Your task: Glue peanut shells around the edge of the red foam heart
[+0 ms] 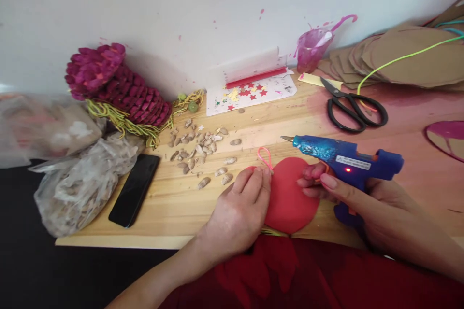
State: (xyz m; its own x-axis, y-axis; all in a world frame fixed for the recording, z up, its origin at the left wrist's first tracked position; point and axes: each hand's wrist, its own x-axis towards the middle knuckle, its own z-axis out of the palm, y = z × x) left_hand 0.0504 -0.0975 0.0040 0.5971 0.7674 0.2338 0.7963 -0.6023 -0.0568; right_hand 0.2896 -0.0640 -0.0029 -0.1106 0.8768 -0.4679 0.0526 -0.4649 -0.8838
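Both hands sit at the near edge of the bench, as I watch through the head camera. My left hand lies flat, fingers stretched out and pressing the left rim of the red oval piece, right where the pink loop meets it. My right hand is wrapped around the blue glue gun, fingertips touching the oval's right rim. The nozzle points left above the oval's far side, and a small red light glows on the gun. Scattered shells lie just beyond my left hand. A black phone lies toward the left edge, and black scissors lie nearer the far right.
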